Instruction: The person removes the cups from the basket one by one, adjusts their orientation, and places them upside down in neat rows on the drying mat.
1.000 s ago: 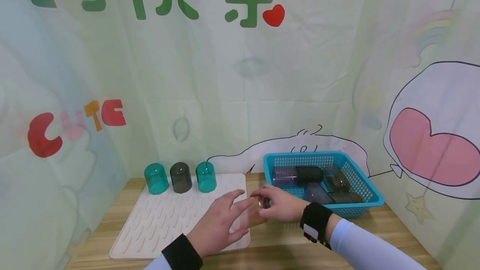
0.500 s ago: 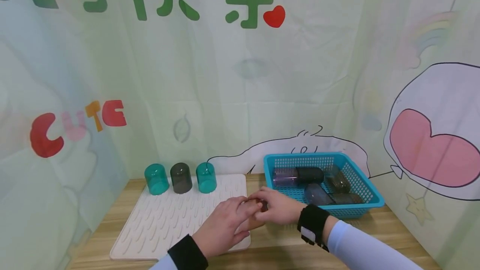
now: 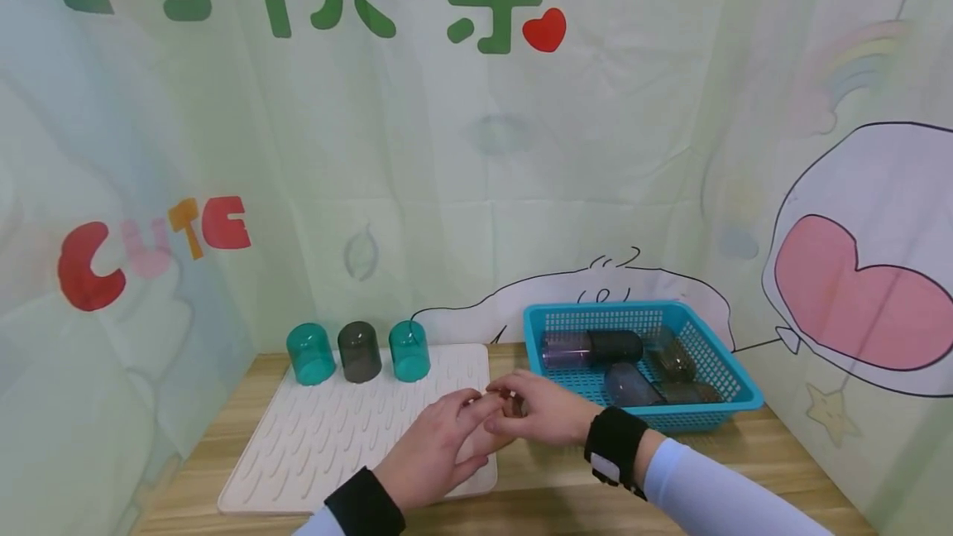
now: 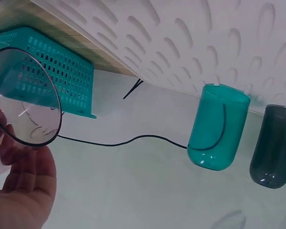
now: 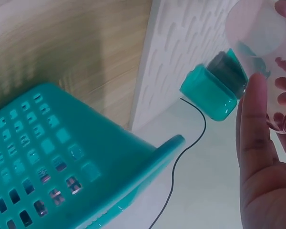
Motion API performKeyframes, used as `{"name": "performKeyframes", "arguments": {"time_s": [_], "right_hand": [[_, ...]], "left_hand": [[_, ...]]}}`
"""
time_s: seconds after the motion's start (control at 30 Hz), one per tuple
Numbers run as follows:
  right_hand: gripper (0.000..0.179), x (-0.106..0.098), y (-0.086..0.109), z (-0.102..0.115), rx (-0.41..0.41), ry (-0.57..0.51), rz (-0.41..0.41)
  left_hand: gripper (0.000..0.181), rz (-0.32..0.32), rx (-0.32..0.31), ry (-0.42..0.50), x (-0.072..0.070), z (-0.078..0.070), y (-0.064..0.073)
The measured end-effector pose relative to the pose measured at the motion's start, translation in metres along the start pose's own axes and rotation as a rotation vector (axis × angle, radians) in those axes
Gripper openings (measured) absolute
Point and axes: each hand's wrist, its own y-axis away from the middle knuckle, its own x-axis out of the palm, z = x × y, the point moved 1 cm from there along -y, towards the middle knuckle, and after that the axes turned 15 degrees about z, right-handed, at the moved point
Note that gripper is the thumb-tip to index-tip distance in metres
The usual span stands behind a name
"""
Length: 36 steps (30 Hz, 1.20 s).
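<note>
A clear, brownish-pink cup (image 4: 25,107) is between my two hands. It lies tilted, its dark-edged open mouth facing the left wrist camera. My left hand (image 3: 435,449) holds the mouth end, fingers along the far side and thumb lower down. Curled round the other end, my right hand (image 3: 547,408) grips the cup near its base; its thumb (image 5: 255,114) shows in the right wrist view. Fingers cover most of the cup in the head view. Behind the left hand lies a white ridged drying mat (image 3: 320,445).
Two teal cups (image 3: 310,354) (image 3: 409,351) and a dark grey cup (image 3: 360,352) stand upside down along the mat's back edge. A blue perforated basket (image 3: 715,354) holds several dark, see-through cups at the right. A printed curtain (image 3: 596,147) hangs behind the wooden table (image 3: 596,486).
My right hand has shifted slightly left with the cup. The left hand's fingers have drawn in closer around it. The standing cups and the basket have not moved.
</note>
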Motion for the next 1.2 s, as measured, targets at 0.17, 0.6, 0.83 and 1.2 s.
{"name": "performKeyframes", "arguments": {"time_s": [0.17, 0.6, 0.83, 1.2], "right_hand": [[0.058, 0.001, -0.001, 0.006, -0.011, -0.046, -0.017], [0.050, 0.019, -0.014, 0.001, -0.025, -0.143, -0.101], [0.051, 0.034, -0.018, -0.006, 0.050, -0.127, -0.036], [0.036, 0.067, -0.027, -0.023, -0.036, 0.164, 0.162]], "left_hand": [[0.078, 0.010, -0.074, 0.035, 0.002, 0.007, 0.005], [0.083, -0.033, -0.222, 0.244, 0.009, 0.028, 0.018], [0.088, -0.118, -0.349, 0.338, 0.006, 0.040, 0.020], [0.085, -0.176, -0.415, 0.364, 0.002, 0.056, 0.013]]}}
